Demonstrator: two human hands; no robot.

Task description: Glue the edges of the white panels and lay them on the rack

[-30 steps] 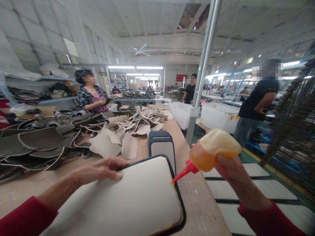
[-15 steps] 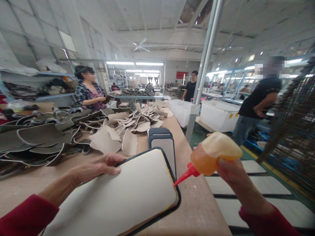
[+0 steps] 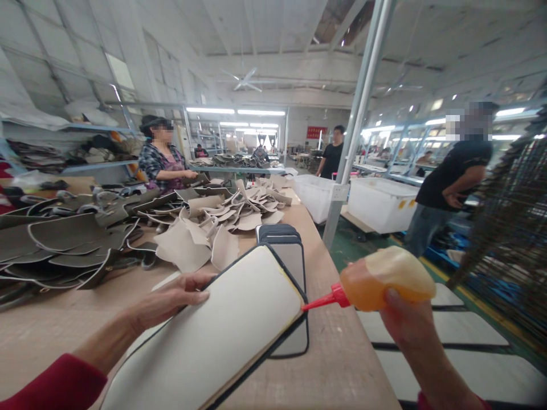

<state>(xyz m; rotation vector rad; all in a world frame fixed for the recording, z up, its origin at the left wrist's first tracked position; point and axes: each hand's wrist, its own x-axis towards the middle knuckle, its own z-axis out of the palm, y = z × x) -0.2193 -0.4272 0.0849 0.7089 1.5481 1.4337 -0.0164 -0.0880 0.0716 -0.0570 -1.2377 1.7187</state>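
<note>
My left hand (image 3: 183, 296) grips the upper left edge of a white rounded panel (image 3: 222, 330) with a dark border, thumb on its face. The panel is tilted, its lower end cut off by the picture's bottom edge. A yellowish line runs along its rim. In my right hand (image 3: 405, 319) is a squeeze bottle (image 3: 388, 279) of amber liquid, tipped on its side. Its red nozzle (image 3: 325, 300) meets the panel's right corner. Behind the panel, a stack of similar dark-edged panels (image 3: 287, 250) lies on the brown table (image 3: 333, 353).
Curved beige pieces (image 3: 188, 239) and dark grey pieces (image 3: 64, 239) are heaped on the table's left. A metal post (image 3: 356, 114) rises by its right edge, near white bins (image 3: 380, 202). More pale panels (image 3: 453, 327) lie at right. A co-worker (image 3: 164, 156) stands beyond the heap; others stand farther right.
The panel has turned, its right end swinging so the corner points more to the right. The bottle has shifted right and slightly down, its nozzle moving up along the rim to the corner.
</note>
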